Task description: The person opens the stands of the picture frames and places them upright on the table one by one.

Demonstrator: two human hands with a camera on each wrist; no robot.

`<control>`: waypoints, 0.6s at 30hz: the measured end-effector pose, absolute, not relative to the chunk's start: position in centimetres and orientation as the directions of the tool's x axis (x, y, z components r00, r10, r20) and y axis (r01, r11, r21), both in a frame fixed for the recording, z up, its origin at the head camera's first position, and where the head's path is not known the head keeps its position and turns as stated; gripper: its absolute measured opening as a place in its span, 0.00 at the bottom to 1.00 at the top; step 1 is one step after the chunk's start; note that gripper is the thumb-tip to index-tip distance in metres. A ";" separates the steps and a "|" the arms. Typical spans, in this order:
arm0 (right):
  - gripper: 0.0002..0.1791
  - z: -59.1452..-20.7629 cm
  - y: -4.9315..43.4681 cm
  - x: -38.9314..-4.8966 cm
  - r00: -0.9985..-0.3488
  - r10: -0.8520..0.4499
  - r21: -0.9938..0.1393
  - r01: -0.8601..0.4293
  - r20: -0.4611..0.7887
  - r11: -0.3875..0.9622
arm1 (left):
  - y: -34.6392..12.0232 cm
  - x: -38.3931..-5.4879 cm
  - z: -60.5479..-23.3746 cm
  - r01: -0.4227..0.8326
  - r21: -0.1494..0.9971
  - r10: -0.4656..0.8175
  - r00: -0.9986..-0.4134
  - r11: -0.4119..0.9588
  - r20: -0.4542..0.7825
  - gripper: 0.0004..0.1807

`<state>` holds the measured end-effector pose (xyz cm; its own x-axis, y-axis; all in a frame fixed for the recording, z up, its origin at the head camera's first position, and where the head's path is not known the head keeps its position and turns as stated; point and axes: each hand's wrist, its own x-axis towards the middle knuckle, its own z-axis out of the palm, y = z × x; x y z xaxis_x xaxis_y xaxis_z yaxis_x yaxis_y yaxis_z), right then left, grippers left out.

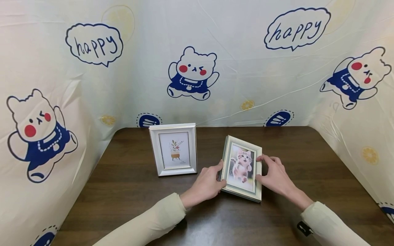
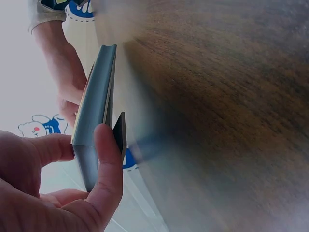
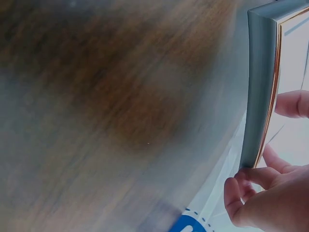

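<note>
Both hands hold a pale picture frame (image 1: 241,168) with a kitten photo, right of the middle of the brown table. My left hand (image 1: 205,183) grips its left edge, thumb toward the front. The right hand (image 1: 277,176) pinches the right edge between thumb and fingers. The frame leans back with its photo facing up toward me. In the left wrist view it appears edge-on, and a dark stand flap (image 2: 120,135) sticks out behind it. The right wrist view shows the frame's grey side (image 3: 260,87) and the right fingers at one end of it.
A second white picture frame (image 1: 155,150) with a potted-plant print stands upright to the left of the held one. The brown wooden table (image 1: 123,191) is enclosed by a pale curtain (image 1: 240,85) printed with cartoon bears and "happy" bubbles, close behind its far edge.
</note>
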<state>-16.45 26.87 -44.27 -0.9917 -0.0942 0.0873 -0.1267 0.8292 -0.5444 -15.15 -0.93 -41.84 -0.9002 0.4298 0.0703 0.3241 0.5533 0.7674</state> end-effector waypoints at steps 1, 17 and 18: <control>0.28 -44.2 26.8 -16.5 -0.991 -0.095 -0.545 -0.129 0.090 0.829 | -1.0 -15.1 -41.8 0.327 0.766 0.429 -0.900 0.553 0.075 0.39; 0.29 -43.6 26.3 -16.5 -0.992 -0.092 -0.554 -0.125 0.086 0.823 | -1.5 -14.9 -41.4 0.354 0.744 0.405 -0.906 0.567 0.123 0.38; 0.29 -43.6 26.3 -16.5 -0.992 -0.093 -0.555 -0.127 0.089 0.822 | -1.5 -14.9 -41.4 0.358 0.741 0.405 -0.905 0.567 0.127 0.38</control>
<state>-16.46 26.30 -43.57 -0.9917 -0.0933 0.0888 -0.1270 0.8223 -0.5548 -14.88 -1.49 -41.43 -0.9053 0.4054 0.1270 0.3581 0.5675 0.7415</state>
